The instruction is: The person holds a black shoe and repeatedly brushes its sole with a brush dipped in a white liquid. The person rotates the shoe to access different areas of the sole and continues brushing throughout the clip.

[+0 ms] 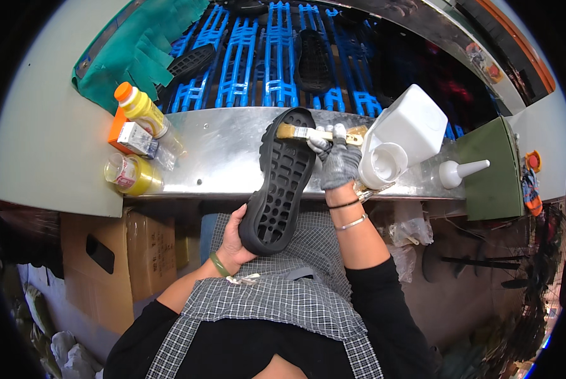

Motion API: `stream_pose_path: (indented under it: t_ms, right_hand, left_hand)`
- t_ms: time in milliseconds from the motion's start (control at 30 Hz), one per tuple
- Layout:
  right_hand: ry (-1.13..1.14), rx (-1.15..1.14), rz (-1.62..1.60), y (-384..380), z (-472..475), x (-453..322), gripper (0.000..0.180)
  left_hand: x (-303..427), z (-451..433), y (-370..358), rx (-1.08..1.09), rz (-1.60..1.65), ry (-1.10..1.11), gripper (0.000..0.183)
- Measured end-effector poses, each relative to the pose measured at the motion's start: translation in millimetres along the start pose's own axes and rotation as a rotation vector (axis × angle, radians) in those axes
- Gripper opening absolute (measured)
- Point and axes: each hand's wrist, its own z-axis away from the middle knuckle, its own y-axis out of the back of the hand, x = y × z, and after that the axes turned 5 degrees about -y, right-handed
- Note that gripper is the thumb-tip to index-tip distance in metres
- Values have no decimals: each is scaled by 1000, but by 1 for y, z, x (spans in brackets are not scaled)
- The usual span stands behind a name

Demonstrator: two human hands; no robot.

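Note:
My bare left hand [236, 237] grips the heel end of a black shoe sole [283, 189], its hollow, gridded side facing up and its toe end over the metal ledge. In a grey knitted glove, my right hand [338, 158] holds a flat bristle brush [306, 133] by its wooden handle. The brush's bristles lie at the toe end of the sole. Just right of the glove stands a white plastic cup [385, 163], beside a large white plastic container [408, 125].
Blue conveyor slats [280, 57] behind the metal ledge [216, 161] carry black soles [314, 61]. At left are a yellow bottle with an orange cap [143, 111], small boxes [134, 137] and a yellow tape roll [141, 176]. A white nozzle [453, 173] lies right, by a green box [489, 170].

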Motion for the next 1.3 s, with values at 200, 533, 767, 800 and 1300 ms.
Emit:
stream_pose_path:
  t_ms: [200, 533, 767, 800, 1300]
  right_hand:
    - [-88, -125, 50, 58, 92, 43, 36]
    - [62, -892, 772, 8, 67, -69, 19]
    - [231, -543, 1058, -18, 7, -50, 16]
    - [155, -528, 1098, 0, -19, -27, 11]
    - [78, -606, 970, -38, -38, -41, 16]
  left_hand:
    - [21, 2, -22, -142, 86, 65, 74]
    - [62, -8, -31, -202, 32, 71, 64]
    - [39, 29, -32, -294, 254, 216, 68]
    - [35, 31, -36, -305, 252, 211, 67]
    - [42, 35, -31, -295, 256, 160, 67]
